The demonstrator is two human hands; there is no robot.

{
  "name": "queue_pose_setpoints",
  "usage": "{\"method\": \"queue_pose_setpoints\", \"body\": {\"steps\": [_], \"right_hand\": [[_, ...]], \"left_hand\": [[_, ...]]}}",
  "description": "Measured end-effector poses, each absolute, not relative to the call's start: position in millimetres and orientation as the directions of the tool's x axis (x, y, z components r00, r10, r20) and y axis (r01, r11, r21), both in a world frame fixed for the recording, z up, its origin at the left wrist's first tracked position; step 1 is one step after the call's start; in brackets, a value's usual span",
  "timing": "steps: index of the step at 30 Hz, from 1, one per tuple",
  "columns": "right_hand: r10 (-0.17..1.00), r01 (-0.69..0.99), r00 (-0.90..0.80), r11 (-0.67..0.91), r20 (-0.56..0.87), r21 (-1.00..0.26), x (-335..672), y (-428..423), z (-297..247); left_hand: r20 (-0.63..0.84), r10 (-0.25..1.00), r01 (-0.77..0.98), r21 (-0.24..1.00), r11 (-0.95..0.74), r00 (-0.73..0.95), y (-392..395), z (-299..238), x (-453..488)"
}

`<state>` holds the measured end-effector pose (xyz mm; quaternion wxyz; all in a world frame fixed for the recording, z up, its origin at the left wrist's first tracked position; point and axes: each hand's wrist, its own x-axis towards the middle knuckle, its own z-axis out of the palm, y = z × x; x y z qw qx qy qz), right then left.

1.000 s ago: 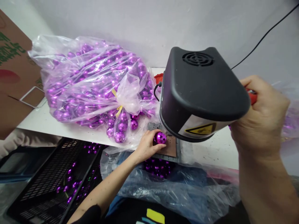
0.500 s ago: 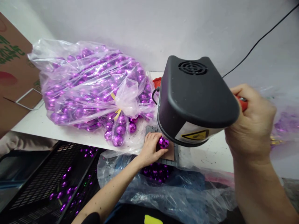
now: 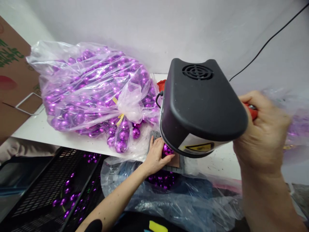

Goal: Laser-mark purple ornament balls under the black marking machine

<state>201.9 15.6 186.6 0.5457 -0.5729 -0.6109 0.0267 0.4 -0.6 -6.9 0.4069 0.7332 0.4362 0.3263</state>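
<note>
My left hand [image 3: 155, 157] has its thumb and fingers curved around a shiny purple mirrored ball [image 3: 168, 149]. It holds the ball over a brown pad on a grey metal base plate [image 3: 154, 134], below a black machine head [image 3: 205, 96] with a round vent and a yellow warning label. My right hand [image 3: 263, 132] grips a red handle [image 3: 251, 110] at the machine's right side. The head hides the far side of the ball and whatever is directly above it.
A knotted clear bag [image 3: 96, 83] full of purple balls lies on the white table [image 3: 43, 129]. A cardboard box [image 3: 16, 87] stands left. Below are a black crate [image 3: 45, 183] with purple balls and clear plastic sheeting [image 3: 183, 199]. A black cable [image 3: 263, 45] crosses the wall.
The ball and my left hand sit slightly further under the machine head, with less of the ball showing. My right hand and the handle have shifted slightly right; the view has moved a little.
</note>
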Motion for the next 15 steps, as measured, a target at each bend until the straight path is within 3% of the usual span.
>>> {"method": "queue_pose_setpoints", "body": {"steps": [7,11,15], "right_hand": [[0.522,0.827,0.154,0.396,0.839,-0.398,201,-17,161],[0.574,0.859,0.14,0.334,0.807,-0.387,205,-36,151],[0.633,0.848,0.206,0.265,0.746,-0.459,203,-45,151]], "left_hand": [[0.119,0.917,0.344,0.902,-0.26,0.38,-2,-8,0],[0.128,0.915,0.334,0.904,-0.267,0.383,-3,-11,1],[0.165,0.916,0.338,0.893,-0.296,0.365,-4,-12,1]]}}
